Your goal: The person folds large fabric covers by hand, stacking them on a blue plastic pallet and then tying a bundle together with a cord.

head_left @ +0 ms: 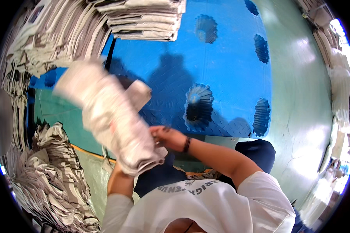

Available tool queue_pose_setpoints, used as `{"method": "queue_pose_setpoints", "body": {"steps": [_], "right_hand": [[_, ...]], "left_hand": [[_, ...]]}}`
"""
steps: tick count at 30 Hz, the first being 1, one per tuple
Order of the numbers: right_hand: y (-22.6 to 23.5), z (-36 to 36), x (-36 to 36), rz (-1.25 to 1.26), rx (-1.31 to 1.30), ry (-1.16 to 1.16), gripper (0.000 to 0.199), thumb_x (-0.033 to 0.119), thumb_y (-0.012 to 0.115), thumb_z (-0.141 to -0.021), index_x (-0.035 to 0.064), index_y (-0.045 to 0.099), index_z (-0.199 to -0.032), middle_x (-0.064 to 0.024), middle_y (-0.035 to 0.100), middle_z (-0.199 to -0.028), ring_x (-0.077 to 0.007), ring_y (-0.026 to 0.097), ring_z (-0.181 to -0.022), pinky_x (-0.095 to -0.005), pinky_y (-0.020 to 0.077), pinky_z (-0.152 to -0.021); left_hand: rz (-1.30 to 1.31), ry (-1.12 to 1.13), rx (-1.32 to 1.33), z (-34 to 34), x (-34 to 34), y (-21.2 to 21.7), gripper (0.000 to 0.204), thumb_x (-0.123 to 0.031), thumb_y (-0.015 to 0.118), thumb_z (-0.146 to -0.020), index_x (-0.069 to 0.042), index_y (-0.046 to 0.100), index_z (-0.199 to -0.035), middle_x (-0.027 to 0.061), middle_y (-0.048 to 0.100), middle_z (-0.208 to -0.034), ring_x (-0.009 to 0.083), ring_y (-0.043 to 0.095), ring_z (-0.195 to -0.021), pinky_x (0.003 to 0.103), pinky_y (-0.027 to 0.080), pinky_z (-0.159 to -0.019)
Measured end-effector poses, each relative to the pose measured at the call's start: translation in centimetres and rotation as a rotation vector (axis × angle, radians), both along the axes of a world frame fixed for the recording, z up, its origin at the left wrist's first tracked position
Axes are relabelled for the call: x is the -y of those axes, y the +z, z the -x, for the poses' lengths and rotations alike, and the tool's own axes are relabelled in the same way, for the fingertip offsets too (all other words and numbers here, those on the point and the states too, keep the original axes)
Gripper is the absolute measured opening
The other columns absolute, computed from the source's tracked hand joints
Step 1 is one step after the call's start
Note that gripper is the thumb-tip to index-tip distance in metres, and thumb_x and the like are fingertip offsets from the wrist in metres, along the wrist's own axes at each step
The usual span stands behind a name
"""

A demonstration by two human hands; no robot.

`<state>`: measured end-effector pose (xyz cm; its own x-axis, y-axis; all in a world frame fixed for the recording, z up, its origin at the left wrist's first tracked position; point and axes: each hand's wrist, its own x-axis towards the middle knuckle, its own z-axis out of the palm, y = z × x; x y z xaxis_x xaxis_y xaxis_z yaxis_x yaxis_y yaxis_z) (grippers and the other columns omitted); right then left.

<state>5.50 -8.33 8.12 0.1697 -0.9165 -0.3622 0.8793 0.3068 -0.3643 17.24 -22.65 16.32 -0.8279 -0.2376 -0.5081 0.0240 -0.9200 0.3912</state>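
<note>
A folded off-white cloth piece point(116, 120), perhaps a garment, hangs in front of me, tilted up toward the far left. Its far end is smeared by motion, and a short flap sticks out on its right side. My right hand point(168, 137), with a dark beaded bracelet at the wrist, has its fingers closed at the near right edge of the cloth. The left forearm point(119, 182) reaches up behind the same cloth, which hides my left hand and its fingers.
Ahead lies a blue plastic pallet point(233, 70) with ribbed round holes. Folded cloth stacks point(144, 19) stand on it at the far left, beside a long row of upright folded cloths point(62, 35). A loose cloth heap point(54, 171) lies at the near left. Green floor point(295, 97) runs along the right.
</note>
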Motion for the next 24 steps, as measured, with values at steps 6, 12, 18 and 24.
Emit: {"method": "queue_pose_setpoints", "body": {"steps": [6,12,18,24], "right_hand": [[6.7,8.6,-8.8,-0.125,-0.188,-0.832,0.037,0.028,0.046,-0.082,0.0065,0.042,-0.113,-0.0067,0.054,-0.095,-0.0109,0.046,-0.064,-0.0237,0.0388,-0.061],[14.4,13.5,-16.3,-0.317,-0.63,-1.2,0.03,0.021,0.041,-0.085,0.0013,0.045,-0.107,-0.0066,0.052,-0.099,-0.0157,0.05,-0.086,-0.0284,0.0407,-0.077],[14.6,22.9,-29.0,-0.689,-0.891,-1.455,0.029,0.016,0.046,-0.081,0.0085,0.047,-0.109,-0.0014,0.052,-0.099,-0.004,0.028,-0.043,-0.0211,0.0336,-0.05],[1.0,22.3,-38.1,-1.163,-0.86,-0.992,0.047,0.025,0.054,-0.073,0.006,0.043,-0.114,-0.0025,0.052,-0.098,-0.0072,0.037,-0.047,-0.0223,0.0368,-0.045]], "left_hand": [[-0.522,-0.322,-0.505,21.0,-5.2,-4.9,0.045,-0.041,0.033,-0.081,-0.002,0.056,-0.082,0.0185,0.058,-0.079,0.0303,0.056,-0.071,0.041,0.045,-0.067],[-0.201,-0.494,-0.414,33.4,-14.7,1.7,0.04,-0.04,0.046,-0.077,-0.002,0.056,-0.082,0.0111,0.057,-0.08,0.0225,0.054,-0.07,0.034,0.044,-0.067],[0.487,-0.65,-0.151,31.4,-21.0,-1.3,0.048,-0.027,0.053,-0.079,-0.01,0.033,-0.119,0.0094,0.036,-0.121,0.0214,0.036,-0.111,0.038,0.027,-0.092],[0.355,-1.679,0.245,14.4,-17.9,-10.7,0.047,-0.04,0.051,-0.076,-0.009,0.045,-0.11,0.0061,0.052,-0.103,0.0151,0.05,-0.089,0.033,0.041,-0.071]]}}
